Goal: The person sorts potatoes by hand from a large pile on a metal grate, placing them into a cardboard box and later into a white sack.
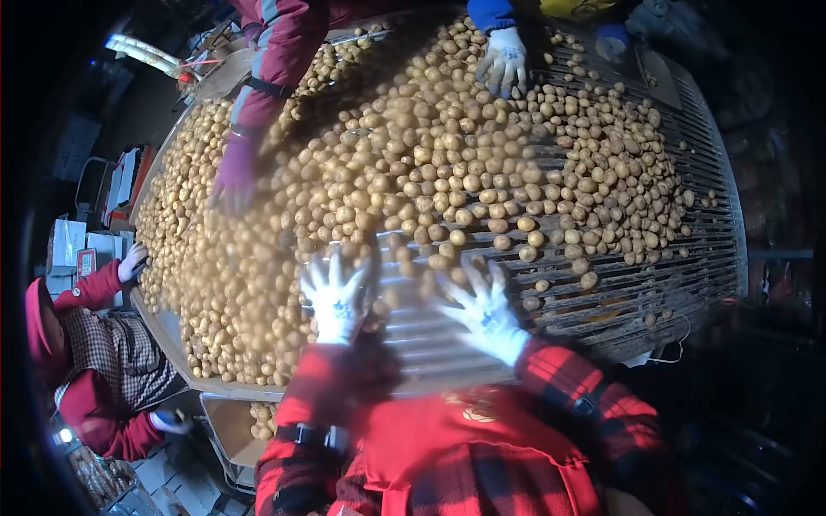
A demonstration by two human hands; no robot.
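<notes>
Here, your left hand (338,301): fingers spread, near side of the slatted table (688,275)
Your right hand (487,314): fingers spread, same near side
Potatoes (465,142): heaped across the table's left and far parts

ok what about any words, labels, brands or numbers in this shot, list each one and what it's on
No text is readable.
Left glove: blue print, too blurred.
Right glove: blue print, too blurred.
Co-worker's glove, top: blue print, too small.
Red apron: pale mark, no letters legible.
Red-and-white label, far left: too small.
</notes>
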